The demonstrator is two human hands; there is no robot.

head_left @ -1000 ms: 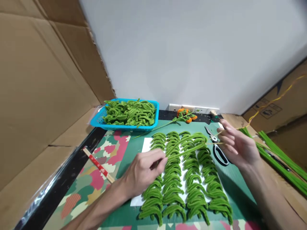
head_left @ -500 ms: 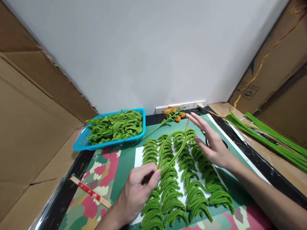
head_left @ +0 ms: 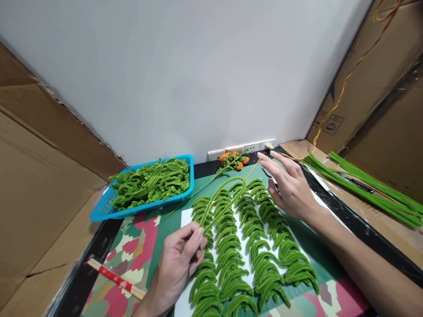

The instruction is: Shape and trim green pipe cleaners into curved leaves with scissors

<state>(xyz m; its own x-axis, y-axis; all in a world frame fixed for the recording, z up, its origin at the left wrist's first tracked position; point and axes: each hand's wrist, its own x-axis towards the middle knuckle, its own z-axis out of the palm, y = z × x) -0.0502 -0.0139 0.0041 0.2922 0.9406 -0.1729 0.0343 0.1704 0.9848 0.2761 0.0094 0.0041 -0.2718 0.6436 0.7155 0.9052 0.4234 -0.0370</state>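
My left hand (head_left: 181,257) pinches a green pipe cleaner (head_left: 214,192) between thumb and forefinger. It is bent into a long loop that reaches up and to the right. From the loop's far end runs a thin bare golden wire (head_left: 252,169). My right hand (head_left: 292,187) is held with its fingers spread, their tips right by the wire's end; whether they touch it I cannot tell. Beneath both hands, curved green pipe-cleaner pieces (head_left: 228,240) lie in several overlapping columns on white paper (head_left: 185,215).
A blue basket (head_left: 191,176) heaped with green pieces stands at the back left. Behind the columns lies an orange flower stem (head_left: 235,160). Chopsticks in a red wrapper (head_left: 115,278) rest at left. Straight green pipe cleaners (head_left: 366,189) lie on cardboard at right, and a power strip (head_left: 234,151) lines the wall.
My left hand has moved slightly left within the view with the loop. The golden wire now stretches out straighter toward my right fingertips. The view has shifted a little.
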